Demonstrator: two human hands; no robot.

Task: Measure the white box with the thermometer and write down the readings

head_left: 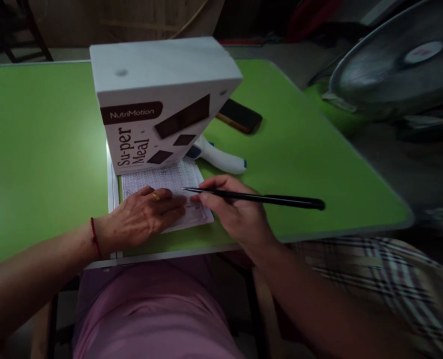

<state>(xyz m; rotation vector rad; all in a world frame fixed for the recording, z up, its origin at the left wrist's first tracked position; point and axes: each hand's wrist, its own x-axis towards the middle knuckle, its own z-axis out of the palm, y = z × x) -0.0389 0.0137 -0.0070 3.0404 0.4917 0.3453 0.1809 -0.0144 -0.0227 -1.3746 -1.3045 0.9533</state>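
My left hand (146, 217) lies flat on a sheet of paper (165, 178) covered in rows of small handwriting, its fingers pointing right across the lower part. Between the thumb and fingers of my right hand (239, 209) is a slim black pen (277, 199). Its tip points left over the paper, near my left fingertips; whether it touches the sheet I cannot tell. Directly behind the paper stands a tall white box (161, 89) printed "NutriMotion Su-per Meal", hiding the area behind it.
To the right of the box lie a white handheld device (223, 158) with blue ends and a dark phone (241, 115). Everything rests on a green folding table (318, 164) with a seam left of the paper. A large fan (389, 60) stands beyond the right edge.
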